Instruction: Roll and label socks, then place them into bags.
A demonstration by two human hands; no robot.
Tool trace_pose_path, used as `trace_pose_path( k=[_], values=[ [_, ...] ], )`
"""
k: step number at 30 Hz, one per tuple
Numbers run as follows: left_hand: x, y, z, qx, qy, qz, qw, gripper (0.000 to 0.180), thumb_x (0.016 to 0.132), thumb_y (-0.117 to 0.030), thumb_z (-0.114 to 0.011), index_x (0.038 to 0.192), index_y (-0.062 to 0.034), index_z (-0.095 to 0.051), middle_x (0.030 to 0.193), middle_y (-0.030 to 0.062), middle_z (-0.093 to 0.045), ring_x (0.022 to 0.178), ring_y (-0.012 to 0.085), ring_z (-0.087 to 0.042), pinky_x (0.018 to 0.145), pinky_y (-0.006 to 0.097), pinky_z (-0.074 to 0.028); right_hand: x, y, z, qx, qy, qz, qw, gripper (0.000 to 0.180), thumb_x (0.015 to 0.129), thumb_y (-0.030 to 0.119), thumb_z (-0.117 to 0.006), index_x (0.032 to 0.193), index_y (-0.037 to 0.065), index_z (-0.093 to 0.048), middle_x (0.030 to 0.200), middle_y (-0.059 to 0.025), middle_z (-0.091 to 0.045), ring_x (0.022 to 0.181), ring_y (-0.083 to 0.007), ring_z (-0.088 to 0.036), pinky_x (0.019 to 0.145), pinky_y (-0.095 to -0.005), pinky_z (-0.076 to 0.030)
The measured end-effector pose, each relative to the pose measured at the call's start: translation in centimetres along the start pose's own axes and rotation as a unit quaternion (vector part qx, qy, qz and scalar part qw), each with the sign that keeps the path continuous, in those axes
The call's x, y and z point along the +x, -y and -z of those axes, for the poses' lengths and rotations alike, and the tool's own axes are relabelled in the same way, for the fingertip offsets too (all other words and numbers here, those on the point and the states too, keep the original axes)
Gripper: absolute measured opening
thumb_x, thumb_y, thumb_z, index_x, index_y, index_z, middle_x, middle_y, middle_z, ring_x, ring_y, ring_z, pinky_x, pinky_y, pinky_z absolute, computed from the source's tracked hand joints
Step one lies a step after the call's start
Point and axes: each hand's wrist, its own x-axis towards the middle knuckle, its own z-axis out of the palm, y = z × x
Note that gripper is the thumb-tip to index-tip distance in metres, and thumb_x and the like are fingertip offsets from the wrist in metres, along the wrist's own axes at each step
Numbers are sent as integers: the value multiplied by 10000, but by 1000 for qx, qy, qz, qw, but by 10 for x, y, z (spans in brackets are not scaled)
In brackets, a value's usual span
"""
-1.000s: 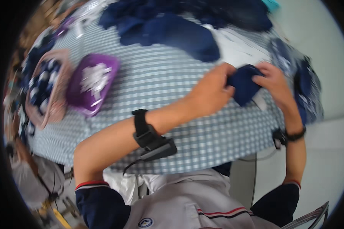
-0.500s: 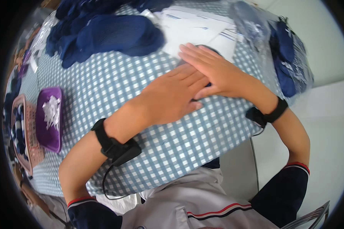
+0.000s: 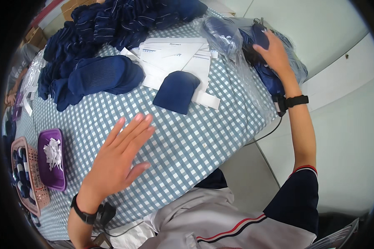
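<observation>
My left hand [image 3: 122, 155] hovers over the checked tablecloth [image 3: 187, 153], fingers stretched and thumb apart, holding nothing. At the table's right edge, my right hand [image 3: 276, 54] reaches to navy pieces [image 3: 270, 79] in a clear plastic bag [image 3: 293, 56]. Its thumb and a fingertip are spread beside the dark fabric; the other fingers are hidden. A folded navy fabric piece [image 3: 176, 91], rounded at the top, lies flat in the middle, partly over white printed paper sheets [image 3: 174, 52]. A white strip [image 3: 206, 100] sticks out beside it.
Stacked navy socks [image 3: 104, 76] lie left of the papers, with a larger navy heap [image 3: 112, 20] behind. On the left, a purple tray [image 3: 52, 176] holds white scraps, next to a pink basket [image 3: 39, 195] of striped rolls. More plastic wrap [image 3: 224, 37] lies at the back right.
My hands were together, one overlapping the other, over a dark piece by the papers. They have parted: the left moved back toward me, the right to the bag. The folded navy piece is now uncovered.
</observation>
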Motion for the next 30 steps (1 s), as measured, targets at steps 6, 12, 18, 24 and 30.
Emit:
trace_pose_path(
  k=[6, 12, 18, 24, 30],
  values=[
    [-43, -10, 9, 31, -43, 52, 997, 660, 798, -134, -741, 1414, -47, -521, 1560, 120, -453, 1482, 303, -367, 1232, 520, -225, -11, -11, -17, 19, 201, -62, 977, 744, 835, 258, -735, 1447, -58, -454, 1521, -306, -415, 1403, -412, -435, 1157, -442, -368],
    [-57, -19, 19, 59, -63, 68, 994, 630, 770, -72, -739, 1372, -60, -553, 1529, 109, -494, 1457, 295, -411, 1227, 524, -244, -5, -28, -17, -35, 230, -15, 973, 696, 842, 173, -665, 1455, -69, -439, 1505, -309, -434, 1369, -423, -468, 1161, -430, -367],
    [-63, -22, 23, 33, -58, 72, 995, 522, 824, -82, -671, 1336, -60, -568, 1498, 132, -525, 1442, 333, -428, 1222, 569, -234, 22, -56, 14, 179, 386, -40, 904, 661, 852, 25, -539, 1506, 18, -439, 1405, -154, -596, 1240, -253, -571, 1097, -328, -382],
    [-63, -16, 27, 36, -64, 62, 995, 537, 775, -2, -666, 1303, -61, -591, 1461, 121, -562, 1420, 321, -459, 1219, 569, -246, 25, -75, 17, 273, 438, -88, 852, 707, 885, 23, -598, 1558, 104, -396, 1348, -43, -631, 1154, -171, -577, 1093, -302, -384],
    [-72, -18, 33, 59, -95, 70, 991, 496, 780, 25, -673, 1262, -83, -629, 1435, 72, -590, 1384, 272, -504, 1214, 537, -285, 37, -91, 10, 198, 379, -17, 904, 508, 933, 114, -619, 1432, 55, -543, 1321, -106, -650, 1151, -251, -607, 1088, -342, -402]
  ],
)
